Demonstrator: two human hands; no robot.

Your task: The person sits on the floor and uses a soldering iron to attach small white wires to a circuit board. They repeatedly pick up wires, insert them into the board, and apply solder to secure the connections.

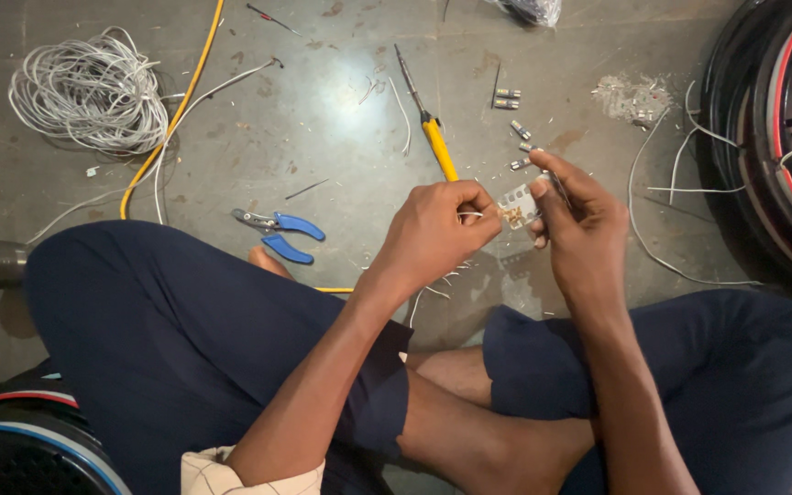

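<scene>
From up here I see my right hand (579, 215) pinching a small clear plastic terminal block (517, 203) by its edge, above the floor between my knees — light, stiff, probably slippery, best held at the sides. My left hand (437, 234) is curled shut, fingertips nipping a thin white wire (471, 214) — limp, easily kinked — at the block.

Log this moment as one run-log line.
left hand: pinching thin wire | right hand: holding small clear connector | floor: blue pliers
</scene>
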